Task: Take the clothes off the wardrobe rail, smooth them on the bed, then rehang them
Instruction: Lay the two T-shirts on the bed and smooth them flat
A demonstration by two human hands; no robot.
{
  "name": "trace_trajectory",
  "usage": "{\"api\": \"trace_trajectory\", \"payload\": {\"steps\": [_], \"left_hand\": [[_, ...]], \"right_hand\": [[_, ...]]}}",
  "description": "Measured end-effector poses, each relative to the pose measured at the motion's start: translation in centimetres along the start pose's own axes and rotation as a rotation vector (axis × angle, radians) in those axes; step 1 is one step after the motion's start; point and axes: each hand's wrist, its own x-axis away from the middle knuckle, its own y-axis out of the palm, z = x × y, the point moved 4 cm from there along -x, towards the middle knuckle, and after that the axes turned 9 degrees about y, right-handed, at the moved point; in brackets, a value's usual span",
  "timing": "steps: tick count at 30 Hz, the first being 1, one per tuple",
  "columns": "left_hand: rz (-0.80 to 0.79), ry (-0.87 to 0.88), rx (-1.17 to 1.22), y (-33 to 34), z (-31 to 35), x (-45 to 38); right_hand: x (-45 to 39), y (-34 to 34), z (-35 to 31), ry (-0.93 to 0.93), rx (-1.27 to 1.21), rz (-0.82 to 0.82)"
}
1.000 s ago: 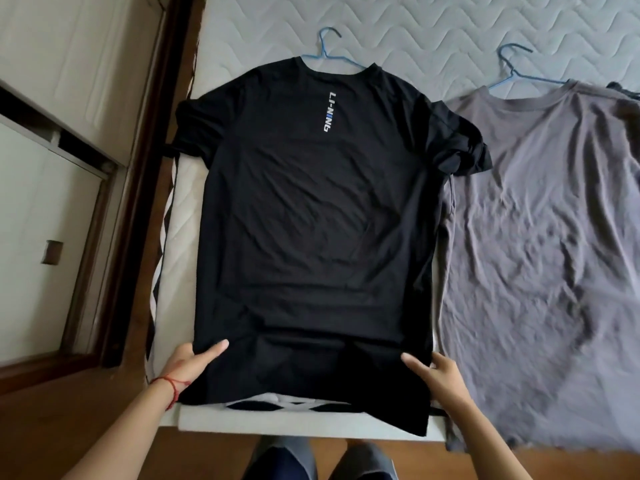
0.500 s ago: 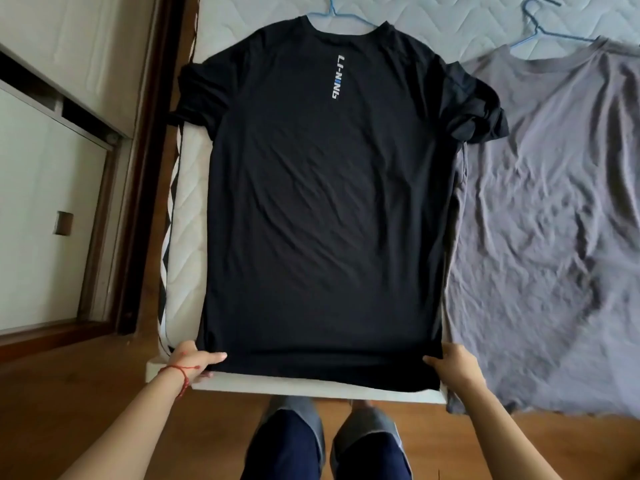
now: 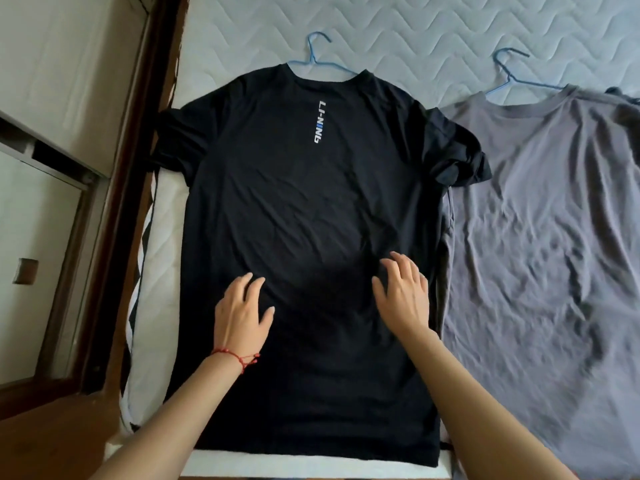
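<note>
Fingers point(image 3: 250, 282) of the left hand point(image 3: 240, 315) lie spread and nearly straight on the black T-shirt point(image 3: 311, 220), palm down on its lower middle, grasping nothing. The right hand point(image 3: 401, 292) rests the same way just to the right, its fingers point(image 3: 398, 263) fanned flat on the cloth and released, the two hands near each other but apart. A red string bracelet point(image 3: 239, 358) circles the left wrist. The black T-shirt is laid flat on the bed point(image 3: 415, 29), neck away from the person, hem at the near edge of the mattress, with white and blue lettering point(image 3: 320, 121) running down below the collar. Its right sleeve overlaps the grey T-shirt point(image 3: 540, 220) spread beside it, which is creased. A blue hanger point(image 3: 317, 55) shows its hook above the black collar; a second blue hanger point(image 3: 512, 74) pokes from the grey one. At left, past the dark wooden bed frame point(image 3: 138, 140), stands a pale wardrobe point(image 3: 52, 81).
</note>
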Motion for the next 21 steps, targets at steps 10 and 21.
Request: {"api": "trace_trajectory", "payload": {"steps": [10, 21], "left_hand": [[0.227, 0.111, 0.088, -5.6, 0.2, -17.3], [0.210, 0.091, -0.089, -9.7, -0.6, -38.3]], "right_hand": [[-6.2, 4.4, 0.7, -0.022, 0.090, 0.093], [-7.1, 5.5, 1.2, -0.030, -0.016, 0.118]]}}
